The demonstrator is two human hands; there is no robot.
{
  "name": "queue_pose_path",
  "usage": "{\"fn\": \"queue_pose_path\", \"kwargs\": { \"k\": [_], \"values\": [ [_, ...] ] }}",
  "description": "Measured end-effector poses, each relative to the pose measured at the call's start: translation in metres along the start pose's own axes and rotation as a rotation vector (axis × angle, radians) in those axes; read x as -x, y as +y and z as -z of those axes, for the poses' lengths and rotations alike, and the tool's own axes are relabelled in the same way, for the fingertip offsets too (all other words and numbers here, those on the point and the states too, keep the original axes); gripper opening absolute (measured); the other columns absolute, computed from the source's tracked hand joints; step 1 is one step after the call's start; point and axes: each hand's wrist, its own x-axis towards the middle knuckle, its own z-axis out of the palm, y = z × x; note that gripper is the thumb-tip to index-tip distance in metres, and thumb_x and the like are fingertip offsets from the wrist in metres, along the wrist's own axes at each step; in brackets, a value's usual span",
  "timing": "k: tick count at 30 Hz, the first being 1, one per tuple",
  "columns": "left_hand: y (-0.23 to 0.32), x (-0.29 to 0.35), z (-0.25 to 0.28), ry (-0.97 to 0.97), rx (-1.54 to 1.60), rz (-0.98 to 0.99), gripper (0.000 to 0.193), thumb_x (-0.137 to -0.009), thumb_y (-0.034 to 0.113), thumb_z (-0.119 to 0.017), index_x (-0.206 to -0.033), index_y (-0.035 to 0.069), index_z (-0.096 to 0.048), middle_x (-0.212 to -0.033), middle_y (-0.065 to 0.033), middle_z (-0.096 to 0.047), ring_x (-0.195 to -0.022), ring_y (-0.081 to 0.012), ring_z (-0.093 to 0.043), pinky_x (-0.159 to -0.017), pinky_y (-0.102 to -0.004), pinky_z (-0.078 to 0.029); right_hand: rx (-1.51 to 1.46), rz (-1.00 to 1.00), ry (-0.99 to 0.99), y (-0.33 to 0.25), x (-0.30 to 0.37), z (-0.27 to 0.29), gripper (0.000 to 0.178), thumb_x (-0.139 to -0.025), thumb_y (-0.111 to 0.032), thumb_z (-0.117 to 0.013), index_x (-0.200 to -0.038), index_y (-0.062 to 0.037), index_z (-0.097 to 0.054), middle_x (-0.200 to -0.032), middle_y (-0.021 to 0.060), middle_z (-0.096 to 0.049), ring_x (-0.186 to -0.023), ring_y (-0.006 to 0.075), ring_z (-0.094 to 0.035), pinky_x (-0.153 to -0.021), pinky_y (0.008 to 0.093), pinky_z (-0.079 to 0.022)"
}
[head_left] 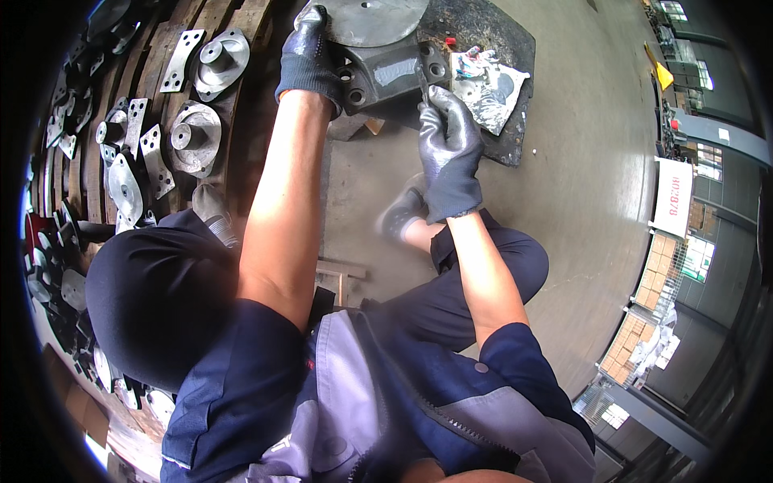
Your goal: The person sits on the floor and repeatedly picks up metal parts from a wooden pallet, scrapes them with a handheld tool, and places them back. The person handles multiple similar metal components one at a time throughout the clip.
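A grey metal casting with bolt holes and a round plate on top stands at the upper middle. On its near face is a lighter grey smeared patch. My left hand, in a dark coated glove, is closed at the left edge of the casting, its fingertips partly out of sight. In my gloved right hand is a thin dark flat tool, pinched upright, its tip close to the casting's right side. Beside it lies a white sheet smeared with grey paste.
The casting and sheet rest on a dark worn tabletop. At left, a wooden pallet bears several flanged metal parts and flat drilled plates. A small red cap lies near the sheet. Boxes stand far right.
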Motion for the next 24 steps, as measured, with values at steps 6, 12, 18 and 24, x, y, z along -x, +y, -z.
{"fn": "queue_pose_path", "kwargs": {
  "k": [6,12,18,24],
  "values": [
    [0.001,0.001,0.003,-0.007,-0.021,-0.011,0.054,-0.09,0.037,-0.055,-0.128,0.001,-0.046,-0.129,-0.0199,-0.05,-0.115,-0.0337,-0.05,-0.099,-0.0421,-0.038,0.058,0.034,-0.028,-0.018,-0.002,0.001,0.02,-0.08,0.004,-0.063,-0.099,0.0003,-0.063,-0.095,0.0118,-0.068,-0.087,0.0157,-0.064,-0.079,0.0281,-0.051],
    [0.002,0.005,0.0,0.052,-0.081,-0.015,0.056,-0.089,0.039,-0.056,-0.129,0.0,-0.046,-0.129,-0.0201,-0.05,-0.116,-0.0333,-0.049,-0.099,-0.0423,-0.038,0.006,0.066,-0.017,-0.02,0.0,-0.004,0.019,-0.079,0.004,-0.062,-0.097,0.0014,-0.063,-0.09,0.0143,-0.068,-0.083,0.0185,-0.066,-0.075,0.029,-0.052],
    [0.001,0.002,0.002,0.01,-0.057,-0.022,0.053,-0.091,0.038,-0.054,-0.127,0.0,-0.047,-0.128,-0.0194,-0.052,-0.114,-0.0317,-0.051,-0.096,-0.0408,-0.04,0.015,0.124,-0.011,-0.026,0.002,-0.007,0.021,-0.077,0.005,-0.062,-0.098,0.0027,-0.063,-0.086,0.0179,-0.066,-0.077,0.0244,-0.066,-0.068,0.0313,-0.053],
    [-0.003,-0.02,0.033,-0.115,-0.698,-0.305,0.049,-0.094,0.035,-0.049,-0.127,0.0,-0.048,-0.127,-0.0176,-0.053,-0.114,-0.0293,-0.052,-0.096,-0.039,-0.041,0.057,0.144,-0.057,-0.031,0.005,-0.011,0.023,-0.074,0.002,-0.064,-0.097,-0.0009,-0.064,-0.083,0.0177,-0.064,-0.073,0.0332,-0.063,-0.064,0.0375,-0.05]
  ]
}}
